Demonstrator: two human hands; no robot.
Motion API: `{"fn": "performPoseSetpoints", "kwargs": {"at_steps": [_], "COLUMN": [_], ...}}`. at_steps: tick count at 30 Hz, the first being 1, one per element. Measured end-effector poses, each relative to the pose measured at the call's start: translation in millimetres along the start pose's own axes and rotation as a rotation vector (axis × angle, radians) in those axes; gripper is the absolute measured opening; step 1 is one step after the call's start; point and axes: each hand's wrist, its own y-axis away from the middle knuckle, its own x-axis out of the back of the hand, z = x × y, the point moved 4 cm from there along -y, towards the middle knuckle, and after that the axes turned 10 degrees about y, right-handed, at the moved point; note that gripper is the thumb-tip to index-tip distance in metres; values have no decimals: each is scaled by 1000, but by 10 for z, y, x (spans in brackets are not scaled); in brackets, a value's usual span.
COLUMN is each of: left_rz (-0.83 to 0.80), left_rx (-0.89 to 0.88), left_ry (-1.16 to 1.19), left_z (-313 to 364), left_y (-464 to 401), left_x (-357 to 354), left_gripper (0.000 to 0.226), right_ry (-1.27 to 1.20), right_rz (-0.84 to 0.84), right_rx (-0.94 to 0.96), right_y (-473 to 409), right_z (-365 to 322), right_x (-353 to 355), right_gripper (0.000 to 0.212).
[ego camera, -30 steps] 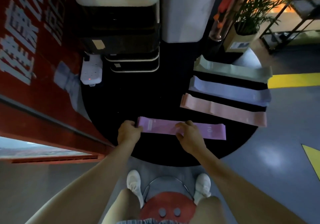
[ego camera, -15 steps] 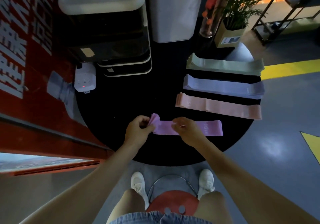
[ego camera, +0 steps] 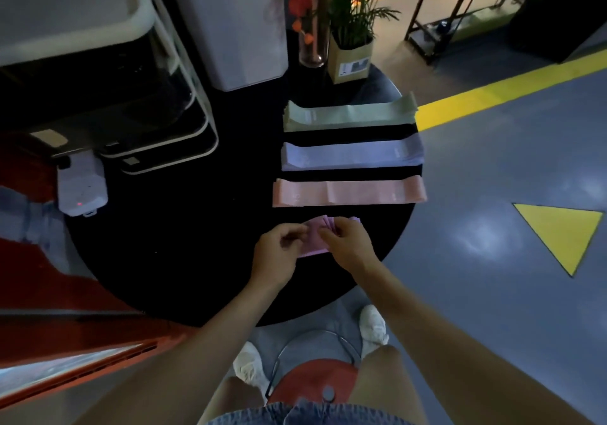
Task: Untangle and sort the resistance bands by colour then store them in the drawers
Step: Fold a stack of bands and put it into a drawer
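Both grips, left hand (ego camera: 279,251) and right hand (ego camera: 348,244), pinched folded purple band (ego camera: 313,239) over near surface (ego camera: 170,244); we judged compact fold suits drawers (ego camera: 157,119). Green (ego camera: 348,116), lilac (ego camera: 351,155), pink (ego camera: 348,192) stacks lay sorted beyond.

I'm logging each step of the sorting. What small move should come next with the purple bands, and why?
Probably carry the purple bands, which both the left hand and right hand grip folded, towards the drawers; the other colours lie sorted.
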Motion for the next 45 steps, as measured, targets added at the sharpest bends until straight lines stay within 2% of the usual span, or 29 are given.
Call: {"fn": "performPoseSetpoints", "kwargs": {"at_steps": [1, 3, 5, 9, 11, 15, 17, 22, 28, 33, 40, 45], "left_rz": [80, 179, 197, 216, 235, 252, 227, 169, 124, 129, 97, 140], "left_rx": [28, 82, 114, 164, 206, 313, 351, 379, 393, 366, 340, 318], "left_ry": [-63, -212, -294, -291, -293, -231, -243, -282, -312, -334, -292, -274], "left_z": [-61, -194, -318, -409, -436, -494, -490, -448, -447, -393, -322, -101], "left_y": [-31, -72, -113, -198, -225, -226, -229, -248, -242, -205, -148, -156], "left_x": [27, 86, 114, 68, 44, 54, 52, 42, 4, -22, 10, 161], "left_gripper": [25, 20, 23, 25, 32, 51, 51, 41, 41, 35, 21, 23], "right_ry": [74, 153, 198, 301, 318, 275, 271, 270, 205, 217, 97, 52], "right_rz": [55, 122, 152, 238, 262, 226, 210, 155, 140, 187, 152, 138], "right_rx": [-1, -28, -64, -36, -66, -178, -211, -238, -220, -175, -131, -50], "right_y": [-19, -34, -31, -79, -120, -134, -145, -213, -250, -259, -186, -153], "right_z": [49, 149, 227, 327, 420, 544, 575, 609, 639, 639, 588, 359], "right_x": [53, 130, 163, 218, 245, 241, 233, 200, 165, 185, 243, 329], "right_gripper": [35, 17, 19, 13, 16, 40, 47, 36, 18, 16, 15, 16]}}
